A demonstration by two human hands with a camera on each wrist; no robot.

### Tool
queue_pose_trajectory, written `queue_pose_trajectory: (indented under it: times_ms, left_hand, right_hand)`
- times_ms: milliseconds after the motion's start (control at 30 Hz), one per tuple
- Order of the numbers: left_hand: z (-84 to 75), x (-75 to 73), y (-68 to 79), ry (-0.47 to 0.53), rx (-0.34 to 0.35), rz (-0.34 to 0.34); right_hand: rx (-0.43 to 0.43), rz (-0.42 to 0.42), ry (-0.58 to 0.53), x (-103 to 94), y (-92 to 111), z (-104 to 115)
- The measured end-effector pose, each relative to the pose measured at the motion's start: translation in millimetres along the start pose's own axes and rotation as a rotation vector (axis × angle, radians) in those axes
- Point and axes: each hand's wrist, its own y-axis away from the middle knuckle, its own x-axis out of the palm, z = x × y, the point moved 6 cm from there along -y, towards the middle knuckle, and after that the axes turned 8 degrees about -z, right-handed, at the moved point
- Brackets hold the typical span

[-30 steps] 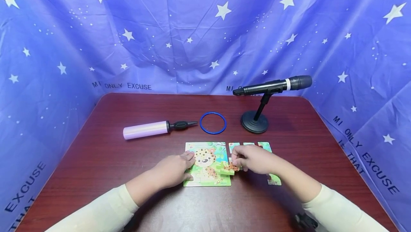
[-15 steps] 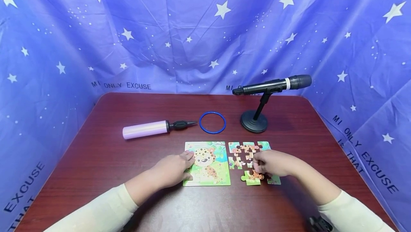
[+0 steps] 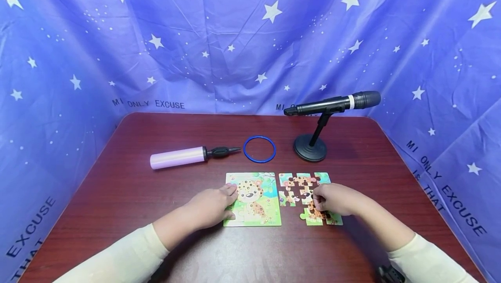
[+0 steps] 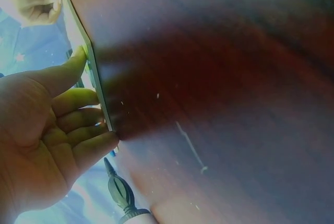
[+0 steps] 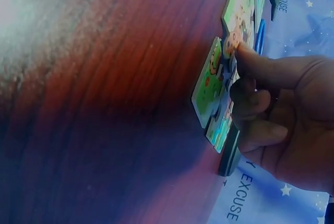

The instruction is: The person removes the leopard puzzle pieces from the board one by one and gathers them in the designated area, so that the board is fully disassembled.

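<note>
My left hand (image 3: 209, 207) rests on the left edge of a square leopard picture board (image 3: 271, 211). In the left wrist view, its fingers lie fairly straight and, with the thumb, touch the board's edge. To the right, my right hand (image 3: 337, 199) pinches a green and spotted jigsaw piece (image 3: 314, 220) between thumb and curled fingers. That piece lies low on the table, close against the bottom-right corner piece (image 3: 335, 219). Several other leopard pieces, such as the top-left piece (image 3: 285, 179), sit loosely arranged above it. My right hand hides part of this group.
Behind the board lie a pink hand pump (image 3: 178, 158) with a black nozzle and a blue ring (image 3: 260, 149). A black microphone (image 3: 332, 105) on a round-based stand (image 3: 310, 148) stands at the back right. A starry curtain (image 3: 250, 35) surrounds the table (image 3: 129, 196).
My right hand has carried the green and spotted jigsaw piece rightward, from over the board's right edge to beside the corner piece. The left hand has stayed in place.
</note>
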Motion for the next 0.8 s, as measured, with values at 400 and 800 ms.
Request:
queue_pose_trajectory:
  times_ms: [400, 800]
  left_hand:
    - [-1.6, -1.8, 0.3, 0.008, -0.006, 0.005]
    - [-1.1, -0.8, 0.2, 0.008, 0.003, -0.007]
  right_hand:
    - [0.066, -0.041, 0.095, 2.0, -1, 0]
    - [-0.007, -0.196, 0.055, -6.8, -14, 36]
